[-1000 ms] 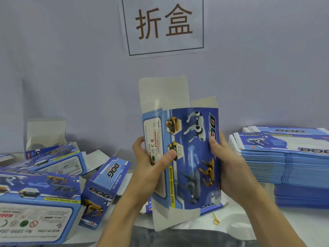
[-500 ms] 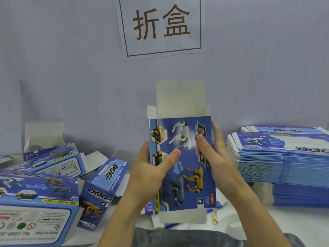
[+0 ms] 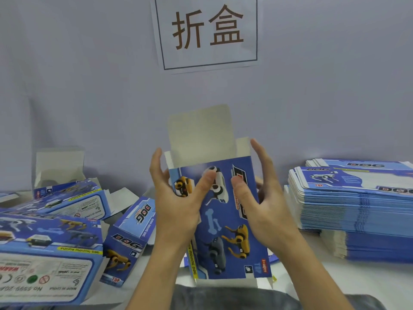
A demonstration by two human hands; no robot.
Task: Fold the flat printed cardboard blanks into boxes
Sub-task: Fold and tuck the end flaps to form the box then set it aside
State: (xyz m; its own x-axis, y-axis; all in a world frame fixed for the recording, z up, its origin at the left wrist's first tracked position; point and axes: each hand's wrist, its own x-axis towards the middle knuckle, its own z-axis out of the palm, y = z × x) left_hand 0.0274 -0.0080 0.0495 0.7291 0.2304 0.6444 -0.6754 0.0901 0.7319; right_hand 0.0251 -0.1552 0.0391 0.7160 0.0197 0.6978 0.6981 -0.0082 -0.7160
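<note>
A: Head view, the only one. Where is the box?

B: The half-opened blue box (image 3: 225, 220) stands upright at the centre, held above the near edge of the surface (image 3: 348, 285), between both hands. Its grey top flap (image 3: 201, 133) points straight up, unfolded, with a small side flap showing at each upper corner.

A: And the hands?

B: The left hand (image 3: 176, 198) grips the left edge, thumb pressed on the printed front, fingers curled behind. The right hand (image 3: 266, 200) does the same on the right edge, thumb on the front, fingers reaching up along the side.

A: How will it handle?

B: I judge it light, thin card: stiff along the panels, ready to bend at the creases, easy to dent if squeezed. Best held by the side edges near the top, as here, leaving the flaps free.

A: Its look?

B: Blue, with robot dogs in white, yellow and grey, a pale bone, and "DOG" lettering running sideways.

A: Around it?

B: A tall stack of flat blanks (image 3: 357, 211) on the right; folded boxes (image 3: 51, 242) lie tumbled on the left. A paper sign (image 3: 207, 32) hangs on the far wall.
</note>
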